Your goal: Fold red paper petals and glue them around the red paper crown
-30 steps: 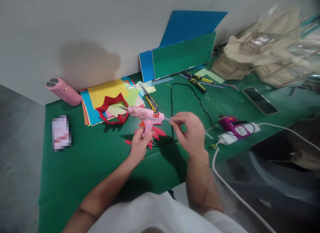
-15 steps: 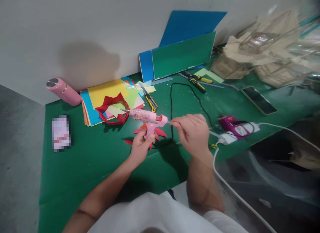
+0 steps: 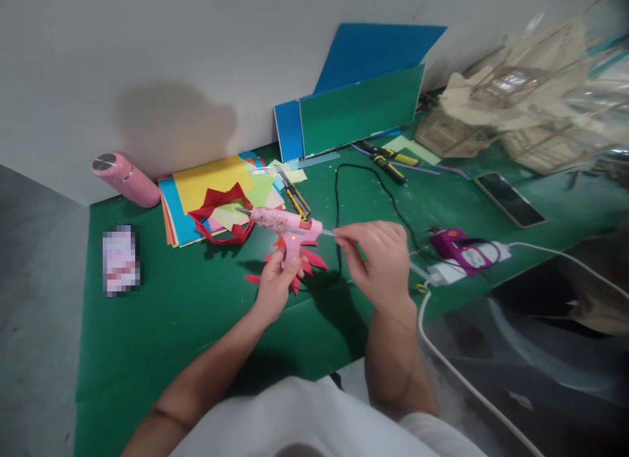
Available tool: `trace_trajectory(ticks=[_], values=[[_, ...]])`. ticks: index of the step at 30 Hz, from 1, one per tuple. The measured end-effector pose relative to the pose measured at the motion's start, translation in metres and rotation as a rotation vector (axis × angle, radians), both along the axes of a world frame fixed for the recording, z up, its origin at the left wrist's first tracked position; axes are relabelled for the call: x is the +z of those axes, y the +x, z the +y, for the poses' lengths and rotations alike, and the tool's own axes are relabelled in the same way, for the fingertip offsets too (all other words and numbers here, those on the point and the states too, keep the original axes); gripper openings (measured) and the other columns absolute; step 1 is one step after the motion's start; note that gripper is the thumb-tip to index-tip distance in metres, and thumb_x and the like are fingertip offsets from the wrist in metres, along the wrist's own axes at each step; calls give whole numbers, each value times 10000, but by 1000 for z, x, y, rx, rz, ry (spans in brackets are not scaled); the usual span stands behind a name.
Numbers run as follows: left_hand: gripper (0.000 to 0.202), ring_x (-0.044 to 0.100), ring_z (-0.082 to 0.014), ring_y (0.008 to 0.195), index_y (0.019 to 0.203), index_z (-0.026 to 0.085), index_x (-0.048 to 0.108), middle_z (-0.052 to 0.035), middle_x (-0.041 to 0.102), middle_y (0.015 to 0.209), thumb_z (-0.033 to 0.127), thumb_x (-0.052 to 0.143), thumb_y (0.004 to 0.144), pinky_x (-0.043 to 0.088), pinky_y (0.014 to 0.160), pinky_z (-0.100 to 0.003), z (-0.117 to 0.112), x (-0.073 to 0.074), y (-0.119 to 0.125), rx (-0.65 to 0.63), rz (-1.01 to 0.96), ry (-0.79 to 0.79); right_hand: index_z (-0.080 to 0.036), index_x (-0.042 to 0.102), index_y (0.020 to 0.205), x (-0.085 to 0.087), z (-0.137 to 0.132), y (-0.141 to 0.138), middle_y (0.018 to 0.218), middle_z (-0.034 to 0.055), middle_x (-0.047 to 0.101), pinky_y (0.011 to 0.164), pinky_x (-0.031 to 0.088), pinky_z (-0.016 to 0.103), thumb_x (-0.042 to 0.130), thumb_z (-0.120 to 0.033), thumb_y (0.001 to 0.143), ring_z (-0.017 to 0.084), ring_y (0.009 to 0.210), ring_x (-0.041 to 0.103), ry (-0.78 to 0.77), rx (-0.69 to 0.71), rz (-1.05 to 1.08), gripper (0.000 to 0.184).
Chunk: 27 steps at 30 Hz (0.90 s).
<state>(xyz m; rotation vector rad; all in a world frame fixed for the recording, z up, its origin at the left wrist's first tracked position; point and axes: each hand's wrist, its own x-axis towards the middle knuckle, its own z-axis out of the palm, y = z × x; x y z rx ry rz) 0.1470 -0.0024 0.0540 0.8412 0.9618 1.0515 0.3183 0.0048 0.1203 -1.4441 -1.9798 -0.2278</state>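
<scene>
My left hand (image 3: pixel 276 283) is wrapped round the handle of a pink glue gun (image 3: pixel 278 220), whose metal nozzle points left and whose small light glows orange. A clear glue stick (image 3: pixel 328 233) juts from the gun's rear end. Its outer end is pinched between the thumb and fingers of my right hand (image 3: pixel 376 257). Beneath the gun, several red folded paper pieces (image 3: pixel 314 260) lie on the table, partly covered by my left hand. Behind the nozzle sits a red folded paper ring (image 3: pixel 201 216) with pointed tips.
Coloured paper sheets (image 3: pixel 184 231), a yellow cutter (image 3: pixel 297 201) and pliers (image 3: pixel 388 167) lie toward the wall. A pink bottle (image 3: pixel 126 181) stands left. A black cord (image 3: pixel 337 201) loops behind my right hand toward a purple adapter (image 3: pixel 455 247) on a power strip. A phone (image 3: pixel 508 198) lies right.
The glue gun has tilted slightly and shifted a little left, its rear end moving away from my right hand. More of the glue stick shows between them.
</scene>
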Motion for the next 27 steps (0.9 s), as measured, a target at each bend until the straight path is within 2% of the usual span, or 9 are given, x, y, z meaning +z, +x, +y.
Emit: trace_trajectory(ticks=[5, 9, 10, 14, 16, 18, 23, 25, 27], values=[[399, 544, -105, 661, 878, 193, 601, 7, 607, 711, 566, 680, 762, 449, 592, -210, 3, 4, 1, -25, -59, -30, -261, 668, 898, 4, 0, -1, 890, 29, 722, 821, 358, 391, 563, -274, 915, 203, 834, 623, 65, -46, -29, 107], [399, 537, -90, 638, 858, 193, 582, 35, 573, 642, 539, 730, 723, 455, 657, -212, 4, 13, 4, 3, -185, -114, -226, 653, 837, -11, -9, -10, 774, 51, 657, 735, 411, 379, 594, -306, 881, 209, 740, 595, 223, 52, 234, 108], [405, 540, -91, 640, 871, 193, 586, 36, 578, 652, 530, 743, 711, 456, 669, -218, 3, 15, 6, 3, -214, -137, -223, 637, 811, -18, -11, -13, 725, 40, 643, 697, 426, 360, 548, -327, 903, 195, 696, 585, 167, 133, 340, 165], [420, 573, -112, 746, 911, 190, 633, 7, 645, 800, 480, 797, 654, 457, 741, -241, -4, 13, 15, -38, -231, -172, -186, 644, 1039, -42, -11, -21, 1002, 112, 699, 746, 514, 373, 558, -576, 846, 227, 836, 638, -486, 241, 635, 443], [400, 582, -134, 803, 873, 183, 654, -1, 657, 837, 453, 817, 626, 455, 784, -261, -8, 8, 20, -49, -161, -159, -182, 637, 1107, -46, -8, -23, 1052, 118, 701, 775, 538, 371, 586, -609, 813, 236, 888, 659, -754, 315, 835, 520], [389, 590, -156, 838, 858, 173, 666, -12, 665, 857, 440, 819, 620, 457, 821, -289, -12, 3, 23, -48, -94, -136, -195, 646, 1112, -46, -6, -24, 1014, 97, 713, 769, 552, 358, 610, -591, 808, 226, 867, 670, -913, 340, 1005, 501], [361, 608, -208, 942, 1035, 187, 656, -63, 680, 999, 423, 703, 766, 466, 868, -345, -10, -3, 12, -235, 37, 53, -190, 705, 926, -48, -3, -28, 840, 72, 730, 662, 554, 327, 680, -592, 748, 207, 726, 668, -961, 259, 1158, 441], [266, 598, -218, 974, 1063, 200, 652, -84, 670, 1049, 371, 577, 874, 455, 896, -367, -4, -5, -2, -242, 258, 234, -196, 706, 955, -51, -1, -28, 932, 85, 739, 691, 559, 332, 693, -577, 741, 230, 820, 688, -933, 224, 1218, 437], [180, 580, -232, 984, 956, 195, 670, -87, 659, 1000, 301, 534, 902, 426, 931, -391, 4, -7, -20, -159, 629, 428, -202, 696, 977, -53, 3, -27, 999, 90, 737, 748, 561, 339, 703, -555, 742, 238, 890, 694, -914, 214, 1270, 424]])
